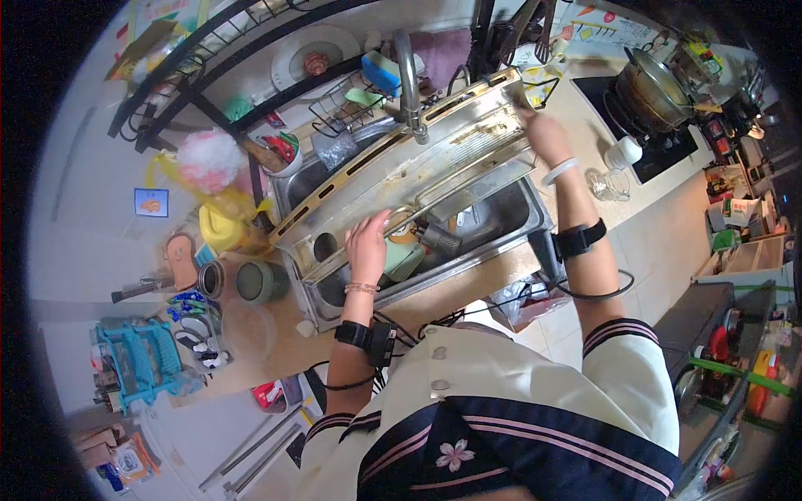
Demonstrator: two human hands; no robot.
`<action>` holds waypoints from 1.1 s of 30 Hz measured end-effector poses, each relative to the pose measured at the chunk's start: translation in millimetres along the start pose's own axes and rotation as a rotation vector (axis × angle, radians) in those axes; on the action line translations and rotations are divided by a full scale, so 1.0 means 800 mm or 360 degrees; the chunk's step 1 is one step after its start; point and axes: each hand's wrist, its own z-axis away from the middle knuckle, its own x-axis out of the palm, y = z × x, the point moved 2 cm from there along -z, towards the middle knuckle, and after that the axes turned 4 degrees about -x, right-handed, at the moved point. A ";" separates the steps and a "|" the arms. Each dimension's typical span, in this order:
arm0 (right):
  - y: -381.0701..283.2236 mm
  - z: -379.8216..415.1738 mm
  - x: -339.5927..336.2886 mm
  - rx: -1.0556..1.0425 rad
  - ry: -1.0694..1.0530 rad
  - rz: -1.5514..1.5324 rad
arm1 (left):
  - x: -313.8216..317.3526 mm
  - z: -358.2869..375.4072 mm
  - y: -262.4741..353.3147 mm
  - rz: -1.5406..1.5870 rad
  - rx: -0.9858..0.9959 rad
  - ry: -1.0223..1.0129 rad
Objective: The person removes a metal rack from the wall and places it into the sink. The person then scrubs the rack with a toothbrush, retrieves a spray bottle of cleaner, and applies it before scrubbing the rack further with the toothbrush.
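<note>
A long metal panel (401, 171), slotted along one edge and stained brown, lies slanted across the double-basin sink (526, 209). My left hand (368, 242) has its fingers curled over the panel's near edge at the left. At the panel's right end is my right hand (547, 138), slightly blurred, its fingers closed around the end. Below the panel, a green item (404, 259) and a perforated metal cylinder (439, 239) sit in the sink, partly hidden. The faucet (408, 83) arches over the panel from behind.
A blue sponge (381, 73) rests on a rack behind the sink. To the right, a large pot (652, 90) stands on the black cooktop (664, 159), near a glass pitcher (610, 184). A green jar (255, 284) and a yellow container (224, 227) stand left of the sink.
</note>
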 end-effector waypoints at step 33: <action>-0.048 0.017 0.063 -0.0080 -0.0277 -0.0403 | -0.004 -0.003 0.002 0.0036 -0.0014 0.0022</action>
